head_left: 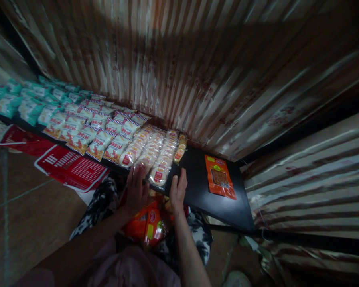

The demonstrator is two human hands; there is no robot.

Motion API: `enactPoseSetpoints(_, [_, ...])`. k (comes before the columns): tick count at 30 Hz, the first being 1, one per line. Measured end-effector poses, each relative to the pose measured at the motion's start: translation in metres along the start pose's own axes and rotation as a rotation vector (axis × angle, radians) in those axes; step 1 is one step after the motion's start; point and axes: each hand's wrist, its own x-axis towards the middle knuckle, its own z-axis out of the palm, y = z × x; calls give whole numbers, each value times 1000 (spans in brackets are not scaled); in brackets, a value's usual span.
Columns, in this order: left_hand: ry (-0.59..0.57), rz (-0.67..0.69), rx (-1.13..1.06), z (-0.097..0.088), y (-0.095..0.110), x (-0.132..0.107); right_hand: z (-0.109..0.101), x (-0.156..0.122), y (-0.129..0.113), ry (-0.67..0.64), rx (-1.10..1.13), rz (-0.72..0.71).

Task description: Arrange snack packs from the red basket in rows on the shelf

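Note:
Rows of round pale crackers in clear wrappers (160, 159) lie on a black shelf (194, 167) in front of me. My left hand (137, 189) rests at the near end of these rows, fingers stretched over the front packs. To the right of the rows, my right hand (178, 191) is at the shelf's front edge, fingers extended, with nothing visible in it. A short row of small yellow packs (181, 147) lies beyond it. In my lap, between my forearms, are orange-red packages (151, 225), partly hidden by my arms.
White-and-orange snack bags (101, 139) and teal bags (30, 107) fill the shelf's left. An orange flat pack (219, 177) lies at its right end. Pleated curtain (167, 59) stands behind. Red-and-white printed bags (71, 167) hang or lie below the left front edge.

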Motion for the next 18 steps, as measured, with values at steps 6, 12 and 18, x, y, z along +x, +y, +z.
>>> enactPoseSetpoints(6, [-92,30,242,14,-31,0,30,-11,-16,-110,-359,-230])
enactPoseSetpoints(12, [-178,112,325,19,-42,2,41,-5,-13,-110,-460,-363])
enactPoseSetpoints(18, [-193,138,326,19,-44,10,42,2,-14,-97,-500,-396])
